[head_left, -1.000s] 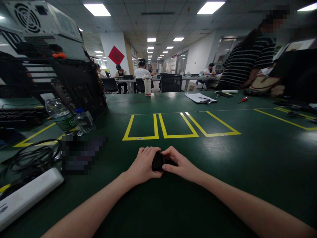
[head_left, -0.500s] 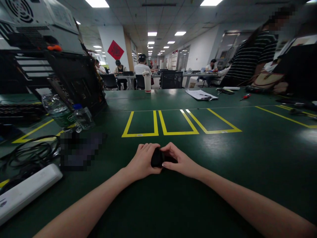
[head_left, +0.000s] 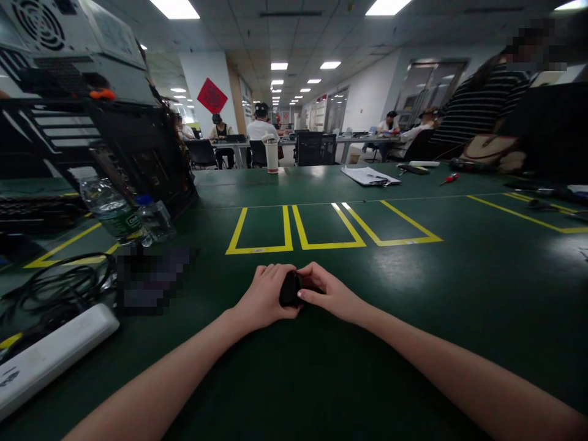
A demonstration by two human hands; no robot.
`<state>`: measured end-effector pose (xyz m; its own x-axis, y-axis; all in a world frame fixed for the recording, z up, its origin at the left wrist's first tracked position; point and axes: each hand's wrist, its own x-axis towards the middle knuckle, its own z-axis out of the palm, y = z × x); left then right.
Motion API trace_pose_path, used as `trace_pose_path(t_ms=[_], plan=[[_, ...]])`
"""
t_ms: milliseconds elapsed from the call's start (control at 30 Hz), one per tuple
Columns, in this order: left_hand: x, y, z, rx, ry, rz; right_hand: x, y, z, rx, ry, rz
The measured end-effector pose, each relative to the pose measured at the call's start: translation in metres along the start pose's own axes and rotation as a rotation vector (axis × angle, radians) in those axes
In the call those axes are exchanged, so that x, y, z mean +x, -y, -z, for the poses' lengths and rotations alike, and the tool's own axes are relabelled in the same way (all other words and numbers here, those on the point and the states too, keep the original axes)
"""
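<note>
A small, dark, rounded object [head_left: 289, 290] sits between my two hands, just above or on the green table [head_left: 294, 380]; its exact kind does not show. My left hand [head_left: 266, 295] wraps round its left side, fingers over the top and thumb underneath. From the right, my right hand [head_left: 331, 295] pinches at the object's edge with thumb and fingertips. Part of the object is hidden behind the fingers. Beyond the hands, yellow tape [head_left: 333, 246] marks several frames on the tabletop.
On the left stand an opened computer case [head_left: 138, 153], a water bottle [head_left: 108, 208], coiled cables [head_left: 59, 282] and a white power strip [head_left: 59, 361]. Farther off are a white tumbler [head_left: 272, 156], a clipboard [head_left: 370, 176] and a red-handled tool [head_left: 449, 179]. A person in stripes [head_left: 478, 110] is at the right.
My right thumb has shifted slightly up and left along the dark object. The left hand keeps its hold. At the right, the person in stripes has moved a little rightward.
</note>
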<state>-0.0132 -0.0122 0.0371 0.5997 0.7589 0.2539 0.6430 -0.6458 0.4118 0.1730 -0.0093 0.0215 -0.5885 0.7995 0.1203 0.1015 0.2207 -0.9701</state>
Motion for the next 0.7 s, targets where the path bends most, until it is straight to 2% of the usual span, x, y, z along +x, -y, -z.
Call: trace_pose_path(t_ms=[200, 333, 500, 700], plan=[[-0.0007, 0.0042, -0.0049, 0.034, -0.034, -0.005, -0.0012, -0.0040, -0.0019, -0.031, -0.022, 0.060], [-0.0021, 0.0012, -0.0012, 0.016, -0.012, -0.007, 0.0019, -0.0073, -0.0037, 0.001, -0.056, 0.037], [-0.0029, -0.0004, -0.0002, 0.009, -0.008, 0.003, 0.0012, -0.0048, -0.0053, -0.097, -0.067, 0.011], [-0.0041, -0.0009, -0.0015, 0.018, -0.014, -0.003, -0.0045, -0.0049, -0.0061, -0.168, -0.041, 0.104]])
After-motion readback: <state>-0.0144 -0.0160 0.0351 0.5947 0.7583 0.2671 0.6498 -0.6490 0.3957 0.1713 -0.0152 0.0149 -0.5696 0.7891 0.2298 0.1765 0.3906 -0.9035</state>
